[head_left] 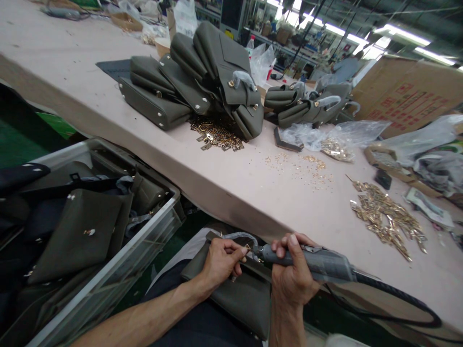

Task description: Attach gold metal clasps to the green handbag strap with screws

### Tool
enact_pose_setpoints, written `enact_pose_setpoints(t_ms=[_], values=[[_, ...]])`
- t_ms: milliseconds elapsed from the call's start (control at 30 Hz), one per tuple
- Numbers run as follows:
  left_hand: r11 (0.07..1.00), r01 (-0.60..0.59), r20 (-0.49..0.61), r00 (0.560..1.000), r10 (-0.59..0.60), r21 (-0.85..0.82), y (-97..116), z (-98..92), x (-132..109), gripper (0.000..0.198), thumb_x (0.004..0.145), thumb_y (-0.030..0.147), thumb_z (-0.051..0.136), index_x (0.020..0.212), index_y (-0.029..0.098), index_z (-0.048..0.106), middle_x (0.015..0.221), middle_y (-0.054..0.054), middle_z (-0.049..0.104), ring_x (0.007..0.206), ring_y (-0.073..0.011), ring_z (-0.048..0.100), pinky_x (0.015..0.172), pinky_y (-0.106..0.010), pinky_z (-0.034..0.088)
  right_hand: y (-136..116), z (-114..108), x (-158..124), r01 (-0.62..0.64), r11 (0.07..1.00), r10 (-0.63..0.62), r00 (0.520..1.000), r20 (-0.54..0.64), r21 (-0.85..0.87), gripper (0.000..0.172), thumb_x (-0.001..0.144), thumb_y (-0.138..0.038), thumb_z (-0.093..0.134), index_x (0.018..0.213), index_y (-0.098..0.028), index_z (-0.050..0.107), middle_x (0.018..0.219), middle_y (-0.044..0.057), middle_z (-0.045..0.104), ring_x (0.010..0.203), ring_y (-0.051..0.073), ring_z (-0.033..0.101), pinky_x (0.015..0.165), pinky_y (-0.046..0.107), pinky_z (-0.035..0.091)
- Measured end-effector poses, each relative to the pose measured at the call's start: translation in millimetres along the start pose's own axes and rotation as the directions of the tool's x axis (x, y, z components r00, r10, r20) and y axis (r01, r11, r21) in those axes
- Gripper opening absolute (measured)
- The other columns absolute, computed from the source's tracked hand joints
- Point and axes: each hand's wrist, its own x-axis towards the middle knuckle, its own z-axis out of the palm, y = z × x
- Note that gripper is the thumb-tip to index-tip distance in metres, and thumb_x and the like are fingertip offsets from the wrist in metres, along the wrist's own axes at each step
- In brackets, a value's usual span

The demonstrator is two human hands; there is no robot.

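My right hand (294, 265) is wrapped around a grey electric screwdriver (327, 263), its black cable trailing off to the right. The tool's tip points left, close to the fingertips of my left hand (222, 260). Between thumb and fingers there, I pinch a small gold-coloured metal fitting (248, 247), partly hidden. Beneath both hands an olive-grey handbag (246, 299) lies on my lap, its plastic-wrapped handle (240, 236) arching up behind the screwdriver's tip.
A grey crate (144, 231) of bags stands at left. On the table (202, 176) are stacked handbags (224, 62), dark gold fittings (217, 135), gold metal plates (387, 214) and tiny screws (314, 161). A cardboard box (408, 91) and plastic bags (340, 140) sit at right.
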Motion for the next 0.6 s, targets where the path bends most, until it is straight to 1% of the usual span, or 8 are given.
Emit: enact_pose_setpoints(t_ms=[100, 400, 600], values=[[1.000, 0.006, -0.012, 1.000, -0.006, -0.002, 1.6, 0.5, -1.2, 0.041, 0.079, 0.048, 0.076, 0.072, 0.008, 0.072, 0.045, -0.005, 0.063, 0.032, -0.0127, 0.051, 0.033, -0.021, 0.043, -0.7, 0.4, 0.5, 0.006, 1.000, -0.006, 1.000, 0.005, 0.002, 0.008, 0.083, -0.017, 0.070, 0.086, -0.016, 0.062, 0.064, -0.003, 0.055, 0.050, 0.010, 0.049, 0.055, 0.028, 0.045], [1.000, 0.006, -0.029, 1.000, -0.006, 0.006, 4.6, 2.1, -1.3, 0.035, 0.079, 0.043, 0.076, 0.073, 0.009, 0.070, 0.057, -0.007, 0.069, 0.033, -0.0107, 0.052, 0.033, -0.020, 0.042, -3.5, -0.3, 1.3, 0.007, 1.000, -0.007, 1.000, 0.018, -0.011, 0.011, 0.082, -0.017, 0.071, 0.085, -0.015, 0.061, 0.064, -0.003, 0.054, 0.049, 0.010, 0.048, 0.054, 0.027, 0.045], [1.000, 0.009, -0.024, 1.000, -0.009, 0.011, 4.6, 2.3, -1.4, 0.036, 0.080, 0.044, 0.075, 0.073, 0.009, 0.070, 0.057, -0.007, 0.068, 0.033, -0.0110, 0.052, 0.032, -0.020, 0.042, -2.7, -0.9, 3.1, 0.012, 1.000, -0.012, 1.000, 0.019, -0.014, 0.011, 0.083, -0.019, 0.072, 0.086, -0.015, 0.061, 0.064, -0.003, 0.054, 0.049, 0.010, 0.047, 0.053, 0.027, 0.044]])
